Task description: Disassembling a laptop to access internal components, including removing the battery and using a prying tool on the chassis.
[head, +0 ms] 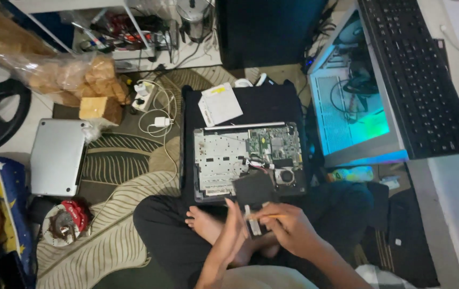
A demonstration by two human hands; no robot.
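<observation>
I sit cross-legged on a patterned rug point(122, 166) with an opened laptop base point(224, 160) in front of me, its green circuit board point(273, 143) and fan point(286, 175) exposed. My left hand point(232, 230) steadies a dark flat rectangular part point(253, 190) from the side. My right hand point(286, 225) grips the lower end of that part together with a thin yellowish stick-like tool point(272, 216). Both hands are just in front of the laptop base, above my bare feet point(202, 222).
A black mat point(272, 104) lies under the laptop with white paper point(220, 104) on it. A silver closed laptop point(58, 156) lies to the left, with cables and chargers point(152, 107) behind. A lit computer case point(352, 118) and black keyboard point(414, 75) stand to the right.
</observation>
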